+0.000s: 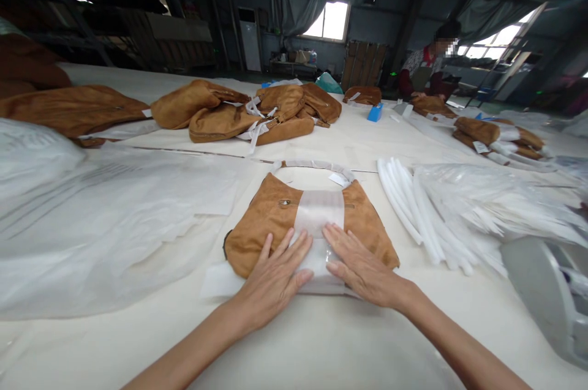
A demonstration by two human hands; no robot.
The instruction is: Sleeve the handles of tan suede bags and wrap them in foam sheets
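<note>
A tan handbag [261, 228] lies flat on the table before me, its wrapped handle [316, 165] pointing away. A band of white foam sheet [320, 209] runs around its middle, and a small white tag [339, 180] hangs by the handle. My left hand [278, 277] rests flat on the bag's lower left part, fingers spread, touching the band's edge. On the other side my right hand [361, 264] lies flat with fingers stretched over the band and the bag. A shiny clear strip shows between the two hands. Neither hand grips anything.
Thin white foam sheets [114, 218] lie at left. White foam tubes [408, 212], clear plastic bags [500, 200] and a grey tape dispenser [546, 292] are at right. More tan bags [252, 117] lie across the table. Another person [427, 68] stands at the far right.
</note>
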